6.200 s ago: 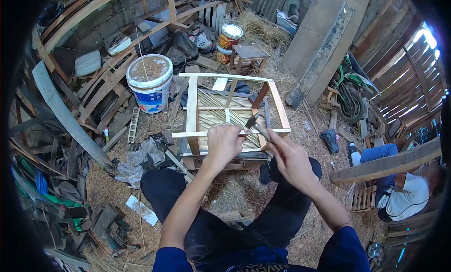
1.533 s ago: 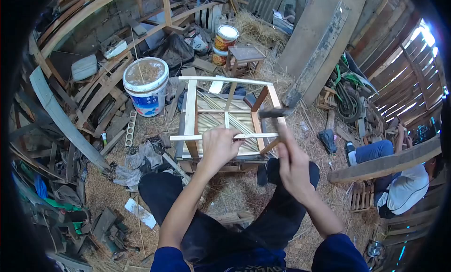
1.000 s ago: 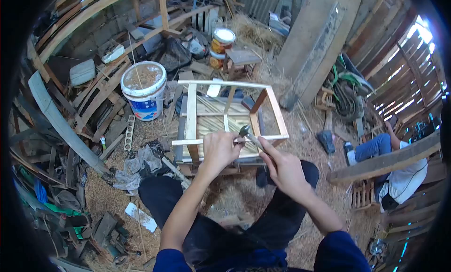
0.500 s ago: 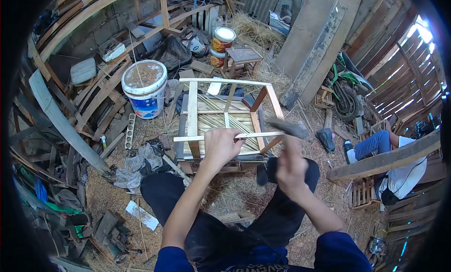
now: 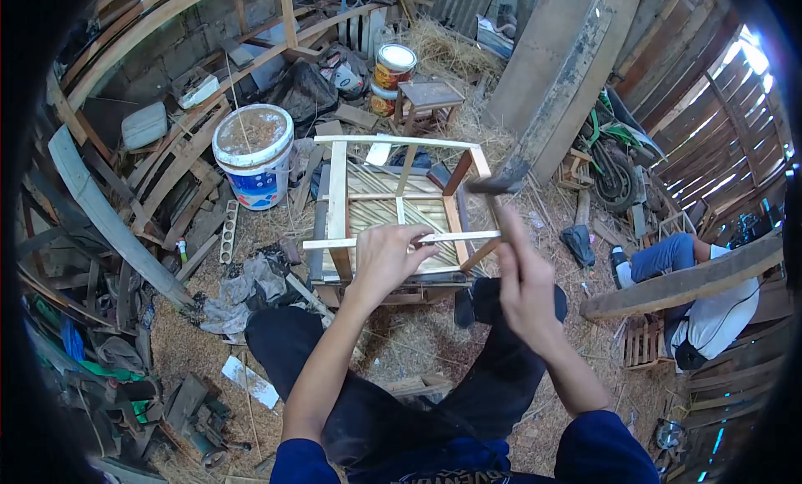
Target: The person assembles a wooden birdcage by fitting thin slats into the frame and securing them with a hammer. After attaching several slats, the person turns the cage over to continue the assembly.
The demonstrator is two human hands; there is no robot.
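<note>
Hammer (image 5: 493,185): swung higher than half a second ago, head now over the frame's right far corner, well above the slat.
Right hand (image 5: 528,285): clenched round the hammer's handle, wrist cocked, blurred by the swing.
Left hand (image 5: 386,257): laid on the slat (image 5: 464,235) at the frame's near side, fingers (image 5: 422,235) closed on its top edge to steady it; any nail between them too small to see.
Frame (image 5: 337,183): low in front of the knees, built of light strips, no clamp in sight.
Risk to fingers: right beside the likely strike point, easily caught by a head coming down off line from that height.
Risk to slat: thin, probably springy; liable to split or jump from its joints under a hard blow.
Risk to frame: held by one hand only, apt to skid or rock on loose straw.
Seated person (image 5: 710,317): well apart at the right, seemingly outside the swing.
</note>
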